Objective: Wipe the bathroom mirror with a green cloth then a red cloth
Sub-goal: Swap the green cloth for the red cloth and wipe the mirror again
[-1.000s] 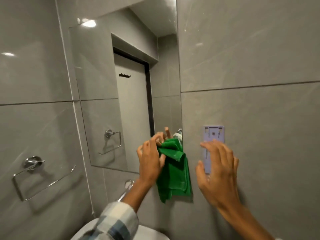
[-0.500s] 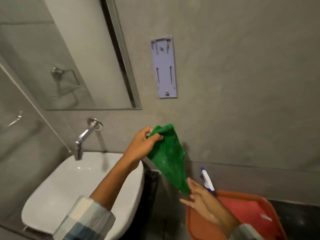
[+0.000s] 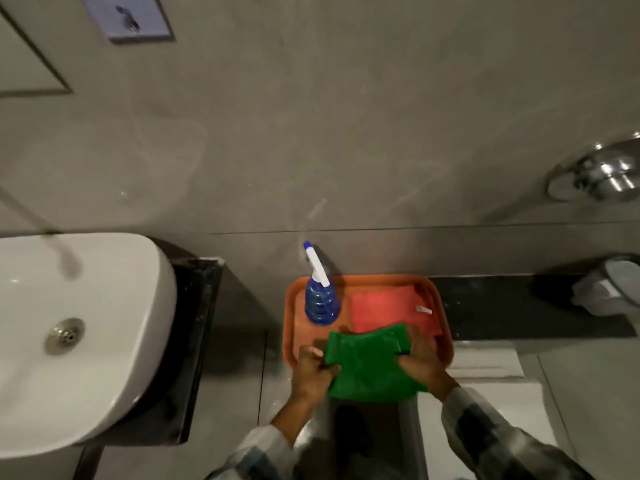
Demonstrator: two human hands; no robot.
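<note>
The green cloth point(image 3: 370, 365) is gripped at both sides in the lower centre of the frame: its left edge is bunched in the closed left hand point(image 3: 313, 370), and its right edge is pinched by the right hand point(image 3: 424, 363), whose fingers are curled over the fabric. The cloth is held spread between the two hands, over the near edge of an orange tray point(image 3: 291, 327). Checked sleeves point(image 3: 485, 434) are seen on both forearms. On the tray, just beyond the green cloth, a red cloth point(image 3: 384, 308) is laid flat, with a small white tag at its right side. A blue spray bottle point(image 3: 320, 301) with a white nozzle is stood upright in the tray's far left corner, beside the red cloth. A white sink point(image 3: 104, 327) is seen at the left of the frame, with a dark counter point(image 3: 197, 341) under it. Only a corner of the mirror point(image 3: 24, 64) is visible at the upper left.
</note>
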